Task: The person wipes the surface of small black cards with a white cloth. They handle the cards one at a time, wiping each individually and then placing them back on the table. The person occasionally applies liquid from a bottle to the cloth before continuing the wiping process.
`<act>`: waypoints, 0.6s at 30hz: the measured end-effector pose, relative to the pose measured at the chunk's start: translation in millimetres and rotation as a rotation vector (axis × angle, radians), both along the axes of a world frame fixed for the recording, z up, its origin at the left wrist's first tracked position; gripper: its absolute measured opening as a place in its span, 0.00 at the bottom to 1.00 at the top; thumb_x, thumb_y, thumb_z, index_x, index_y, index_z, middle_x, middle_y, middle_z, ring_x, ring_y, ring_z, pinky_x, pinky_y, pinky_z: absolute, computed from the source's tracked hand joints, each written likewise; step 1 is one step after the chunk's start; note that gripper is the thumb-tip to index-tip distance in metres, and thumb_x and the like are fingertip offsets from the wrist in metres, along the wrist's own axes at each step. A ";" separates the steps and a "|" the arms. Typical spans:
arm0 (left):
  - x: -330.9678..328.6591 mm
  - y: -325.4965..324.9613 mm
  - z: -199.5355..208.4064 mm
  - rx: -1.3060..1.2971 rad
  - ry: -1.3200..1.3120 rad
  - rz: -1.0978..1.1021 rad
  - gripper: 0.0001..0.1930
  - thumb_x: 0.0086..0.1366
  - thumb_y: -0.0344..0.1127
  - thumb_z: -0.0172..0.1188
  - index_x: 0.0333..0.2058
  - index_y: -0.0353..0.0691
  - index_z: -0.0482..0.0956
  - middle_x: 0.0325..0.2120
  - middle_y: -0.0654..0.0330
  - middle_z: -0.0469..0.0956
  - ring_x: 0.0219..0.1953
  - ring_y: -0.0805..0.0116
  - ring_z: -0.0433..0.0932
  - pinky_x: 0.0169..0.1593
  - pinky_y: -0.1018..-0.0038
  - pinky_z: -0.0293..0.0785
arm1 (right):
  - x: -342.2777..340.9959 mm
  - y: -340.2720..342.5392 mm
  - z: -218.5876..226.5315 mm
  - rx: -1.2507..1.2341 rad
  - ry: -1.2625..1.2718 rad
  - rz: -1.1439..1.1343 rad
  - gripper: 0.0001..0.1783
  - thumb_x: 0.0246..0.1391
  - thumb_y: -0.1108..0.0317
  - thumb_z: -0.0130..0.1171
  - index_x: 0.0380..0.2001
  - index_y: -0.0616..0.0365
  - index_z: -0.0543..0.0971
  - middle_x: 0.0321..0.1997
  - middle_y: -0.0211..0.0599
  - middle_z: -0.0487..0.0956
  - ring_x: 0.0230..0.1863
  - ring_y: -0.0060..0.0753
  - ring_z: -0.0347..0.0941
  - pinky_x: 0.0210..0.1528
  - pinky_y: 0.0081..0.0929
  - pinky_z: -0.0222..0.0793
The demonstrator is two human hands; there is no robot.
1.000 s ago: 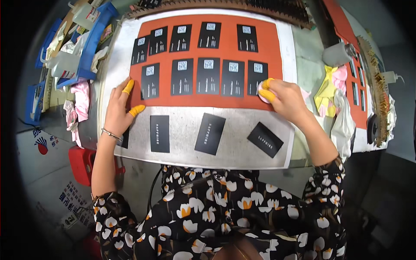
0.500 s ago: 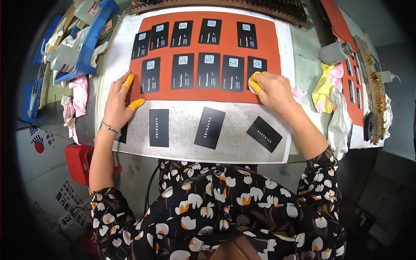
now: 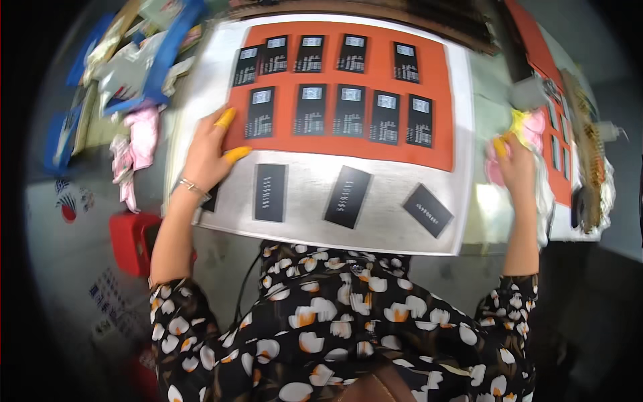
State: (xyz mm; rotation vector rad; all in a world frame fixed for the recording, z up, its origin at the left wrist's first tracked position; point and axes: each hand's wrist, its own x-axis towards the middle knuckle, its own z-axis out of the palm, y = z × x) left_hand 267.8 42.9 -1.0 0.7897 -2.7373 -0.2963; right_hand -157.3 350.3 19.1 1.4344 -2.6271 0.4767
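Note:
My left hand (image 3: 209, 153) rests at the left edge of an orange mat (image 3: 380, 57), fingers spread, yellow finger cots on thumb and index finger. On the mat lie several black cards (image 3: 420, 120) in two rows, each with a pale square code at the top. Nearer me, on a pale grey sheet (image 3: 305, 201), sit more dark cards (image 3: 270, 192); another is partly hidden by my left wrist. Off the board at the right, my right hand (image 3: 517, 167), also with a yellow finger cot, is next to pink and yellow cloths (image 3: 532, 124). Motion blur obscures what its fingers hold.
At far left are a blue tray (image 3: 157, 60) and pink crumpled cloths (image 3: 142, 137). A red case (image 3: 130, 241) stands below them. A dark toothed bar (image 3: 375, 10) runs along the back. A metal canister (image 3: 529, 92) and a second orange mat (image 3: 536, 40) are at right.
My right hand has left the rightmost card of the near row and moved right to the cloths. My left hand stays on the mat's edge. The whole view has shifted slightly.

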 end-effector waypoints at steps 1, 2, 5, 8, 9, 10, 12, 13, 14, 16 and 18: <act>-0.4 -2.8 2.1 -0.023 -0.003 -0.006 0.34 0.45 0.37 0.67 0.52 0.33 0.65 0.54 0.52 0.64 0.52 0.52 0.64 0.55 0.66 0.62 | -2.1 -0.7 -11.9 -0.031 0.000 -0.013 0.10 0.51 0.61 0.52 0.26 0.57 0.74 0.20 0.45 0.74 0.23 0.52 0.72 0.25 0.41 0.65; -0.3 -2.7 5.1 -0.005 -0.020 0.002 0.34 0.46 0.38 0.67 0.52 0.33 0.65 0.54 0.52 0.64 0.52 0.52 0.64 0.55 0.66 0.62 | -2.8 -0.8 -19.6 0.033 0.074 0.000 0.10 0.51 0.61 0.52 0.27 0.56 0.74 0.22 0.45 0.74 0.25 0.51 0.72 0.26 0.41 0.65; 0.4 -0.1 10.2 0.028 -0.047 0.005 0.33 0.47 0.38 0.66 0.51 0.33 0.66 0.54 0.52 0.64 0.52 0.51 0.64 0.55 0.66 0.62 | 0.4 -3.2 -23.9 0.246 0.300 0.015 0.09 0.48 0.62 0.55 0.31 0.55 0.75 0.29 0.44 0.74 0.33 0.48 0.71 0.32 0.39 0.66; 10.4 -4.1 7.7 0.000 -0.025 -0.019 0.33 0.47 0.39 0.66 0.51 0.33 0.66 0.53 0.52 0.65 0.52 0.52 0.64 0.55 0.66 0.62 | 34.9 -16.3 14.2 0.408 0.427 -0.002 0.19 0.44 0.66 0.59 0.42 0.55 0.75 0.42 0.42 0.73 0.45 0.43 0.65 0.45 0.37 0.63; 11.0 -5.6 5.3 -0.015 -0.007 -0.033 0.33 0.47 0.39 0.66 0.51 0.33 0.66 0.53 0.52 0.65 0.52 0.52 0.64 0.55 0.66 0.62 | 44.0 -18.6 14.7 0.297 0.338 0.093 0.20 0.43 0.66 0.60 0.43 0.56 0.74 0.43 0.43 0.72 0.45 0.44 0.65 0.46 0.37 0.63; 10.9 -6.6 4.8 -0.041 -0.016 -0.032 0.33 0.46 0.41 0.67 0.50 0.33 0.67 0.51 0.52 0.67 0.52 0.52 0.65 0.55 0.65 0.62 | 52.2 -21.2 13.5 0.187 0.246 0.188 0.21 0.43 0.66 0.60 0.44 0.57 0.73 0.44 0.44 0.72 0.46 0.45 0.65 0.47 0.37 0.62; 8.5 -8.1 8.5 -0.058 -0.031 -0.034 0.34 0.45 0.42 0.67 0.50 0.34 0.67 0.50 0.52 0.68 0.51 0.53 0.65 0.55 0.65 0.61 | 68.2 -27.5 7.9 0.063 0.097 0.311 0.24 0.43 0.66 0.61 0.46 0.59 0.72 0.47 0.45 0.71 0.47 0.46 0.65 0.49 0.37 0.61; 7.0 -9.2 9.2 -0.063 -0.039 -0.037 0.34 0.44 0.43 0.67 0.50 0.34 0.67 0.49 0.52 0.68 0.50 0.53 0.66 0.54 0.66 0.61 | 76.4 -30.4 2.5 0.049 0.040 0.339 0.26 0.43 0.65 0.61 0.48 0.60 0.71 0.48 0.46 0.71 0.48 0.47 0.64 0.50 0.37 0.60; 5.7 -12.1 8.1 -0.088 -0.019 -0.056 0.35 0.44 0.44 0.67 0.50 0.35 0.68 0.47 0.52 0.69 0.49 0.53 0.66 0.54 0.66 0.61 | 80.8 -31.6 -1.3 0.034 -0.017 0.367 0.27 0.43 0.65 0.62 0.49 0.61 0.70 0.49 0.47 0.71 0.49 0.48 0.64 0.51 0.37 0.60; 6.4 -14.5 8.4 -0.076 -0.020 -0.052 0.35 0.44 0.45 0.66 0.50 0.35 0.68 0.46 0.52 0.70 0.48 0.53 0.66 0.53 0.66 0.61 | 80.6 -33.5 -7.4 0.036 -0.024 0.338 0.29 0.43 0.64 0.62 0.50 0.62 0.69 0.49 0.48 0.70 0.51 0.49 0.63 0.53 0.37 0.59; 6.9 -17.1 7.4 -0.089 -0.023 -0.052 0.35 0.44 0.47 0.65 0.50 0.36 0.68 0.45 0.52 0.70 0.47 0.53 0.67 0.52 0.65 0.61 | 81.8 -33.7 -14.5 0.064 -0.009 0.300 0.31 0.44 0.63 0.62 0.52 0.64 0.67 0.51 0.49 0.69 0.52 0.49 0.63 0.53 0.36 0.58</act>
